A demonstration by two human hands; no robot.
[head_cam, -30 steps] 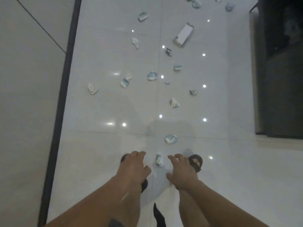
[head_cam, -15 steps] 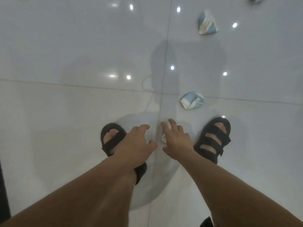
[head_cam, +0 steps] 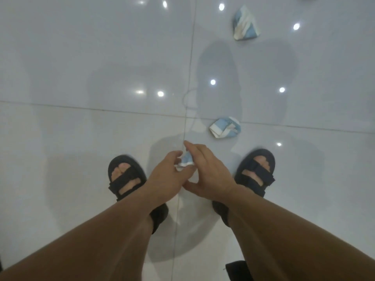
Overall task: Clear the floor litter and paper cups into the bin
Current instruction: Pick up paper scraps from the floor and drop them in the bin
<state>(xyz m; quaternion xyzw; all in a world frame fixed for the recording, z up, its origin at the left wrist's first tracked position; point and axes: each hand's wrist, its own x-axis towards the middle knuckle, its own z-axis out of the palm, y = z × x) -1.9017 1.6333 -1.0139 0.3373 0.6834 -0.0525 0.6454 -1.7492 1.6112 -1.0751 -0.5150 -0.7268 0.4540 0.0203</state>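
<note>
Head view, looking straight down at a glossy pale tiled floor (head_cam: 85, 151), on which ceiling lights are mirrored as bright spots. Both bare forearms reach down from the lower edge and the hands meet between the feet. A crumpled scrap (head_cam: 185, 162) of blue-and-white paper sits between the two hands, above the vertical tile joint. The left hand (head_cam: 166, 175) shows its back to the camera. Its grip is closed on the scrap, with curled fingertips pinching the scrap's left side. The right hand (head_cam: 211, 173) lies against the scrap's right side, with the index finger straight and pointing forward and the thumb spread low, apart from the paper. Whether the right grip actually holds the scrap cannot be told, as the inner fingers are hidden. A left sandal (head_cam: 126, 177) and a right sandal (head_cam: 255, 171), both black and strapped, flank the hands, with the forearms crossing over their heels. A crushed cup (head_cam: 225, 127), blue and white, lies on the floor just ahead of the hands, on the horizontal tile joint and slightly to the right. A farther crushed cup (head_cam: 244, 24) of the same colours lies well beyond it near the upper edge. A dark object (head_cam: 237, 270), too cropped to identify, shows at the lower right edge.
</note>
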